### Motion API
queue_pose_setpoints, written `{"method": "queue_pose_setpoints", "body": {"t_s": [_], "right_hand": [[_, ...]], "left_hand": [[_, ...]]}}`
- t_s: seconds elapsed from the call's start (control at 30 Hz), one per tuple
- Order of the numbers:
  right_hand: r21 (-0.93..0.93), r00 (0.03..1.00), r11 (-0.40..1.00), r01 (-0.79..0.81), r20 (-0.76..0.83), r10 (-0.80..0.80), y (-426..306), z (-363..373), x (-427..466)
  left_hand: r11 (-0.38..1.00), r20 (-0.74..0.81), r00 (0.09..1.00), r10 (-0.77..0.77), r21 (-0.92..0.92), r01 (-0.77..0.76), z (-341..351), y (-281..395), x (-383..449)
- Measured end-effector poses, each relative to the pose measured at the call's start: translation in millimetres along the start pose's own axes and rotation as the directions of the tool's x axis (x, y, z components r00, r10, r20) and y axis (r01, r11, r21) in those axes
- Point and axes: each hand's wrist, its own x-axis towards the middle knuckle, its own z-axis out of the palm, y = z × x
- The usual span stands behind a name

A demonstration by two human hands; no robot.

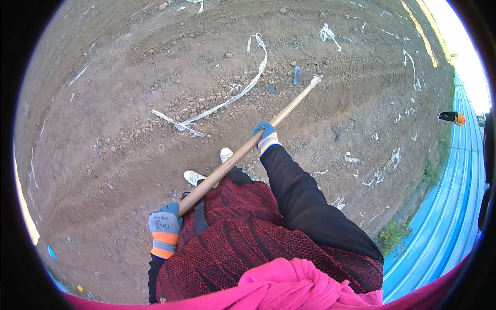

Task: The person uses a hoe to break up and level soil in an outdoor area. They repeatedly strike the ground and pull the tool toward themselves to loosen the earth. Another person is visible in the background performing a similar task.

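Note:
A long-handled hoe (232,159) runs diagonally across the front of my body. My left hand (164,226), in a grey glove with orange bands, grips the butt of its wooden handle by my left hip. Farther up the shaft, my right hand (266,136) is closed around it in a similar glove. The metal hoe blade (303,76) is at the far end, close to loose, cloddy soil (217,91); whether it touches the ground is hard to tell. White plastic wraps the handle's tip. Left of the blade, a twisted strip of plastic film (244,92) curves over the soil.
More scraps of plastic film (328,35) lie scattered over the bare ground. My white shoes (192,177) stand just beyond the handle. Blue corrugated metal sheeting (445,186) borders the right side, with green plants (393,235) along it. A person in orange (451,117) stands far right.

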Motion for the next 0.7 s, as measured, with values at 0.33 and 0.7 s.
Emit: {"method": "queue_pose_setpoints", "body": {"t_s": [0.33,0.7], "right_hand": [[0.088,0.994,0.99,0.107,-0.006,-0.107,-47,5,17],[-0.013,0.992,0.998,0.061,-0.112,-0.062,-34,0,29]], "left_hand": [[0.998,-0.023,0.998,0.061,0.026,-0.06,-26,40,54],[0.991,-0.018,0.994,0.106,0.08,-0.105,-31,41,58]]}}
